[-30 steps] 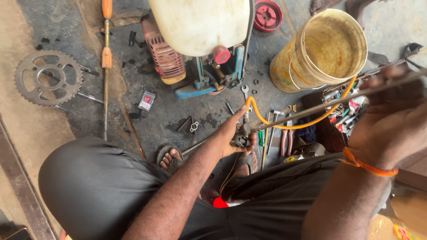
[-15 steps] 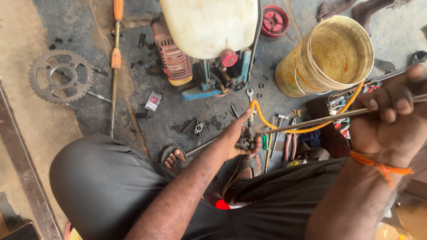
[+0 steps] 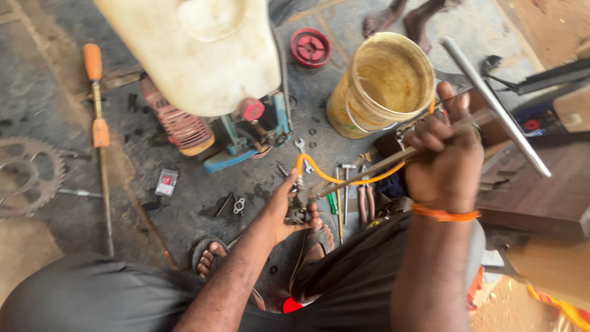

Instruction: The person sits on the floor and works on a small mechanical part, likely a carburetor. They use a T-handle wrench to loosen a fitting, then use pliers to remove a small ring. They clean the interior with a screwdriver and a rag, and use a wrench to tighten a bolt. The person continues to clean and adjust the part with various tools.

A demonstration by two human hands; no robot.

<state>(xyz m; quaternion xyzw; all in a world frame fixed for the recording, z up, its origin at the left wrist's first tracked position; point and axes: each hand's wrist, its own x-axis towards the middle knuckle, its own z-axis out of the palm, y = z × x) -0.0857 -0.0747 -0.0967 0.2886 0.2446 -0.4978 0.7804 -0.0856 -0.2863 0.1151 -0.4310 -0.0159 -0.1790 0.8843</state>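
Note:
My left hand (image 3: pixel 287 212) grips a small dark metal fitting (image 3: pixel 297 213) low in the middle of the view, where an orange hose (image 3: pixel 344 179) joins it. My right hand (image 3: pixel 444 161), with an orange band on its wrist, is closed around a thin metal rod (image 3: pixel 375 166) that slants down from the right to that fitting. The hose loops up from the fitting and runs behind my right hand. Both arms reach over my dark-clothed knees. My sandalled feet (image 3: pixel 212 253) rest on the dirty concrete below.
A white tank on a blue and red engine frame (image 3: pixel 203 55) stands ahead. A yellow bucket (image 3: pixel 381 83) sits right of it, a red cap (image 3: pixel 310 47) behind. Wrenches and pliers (image 3: pixel 350 193) lie near my feet. A sprocket (image 3: pixel 24 175) lies far left. Another person's feet (image 3: pixel 399 18) at top.
My right hand has moved left and up with the rod, closer to the bucket. The view has closed in on the hands. My left hand stays on the fitting.

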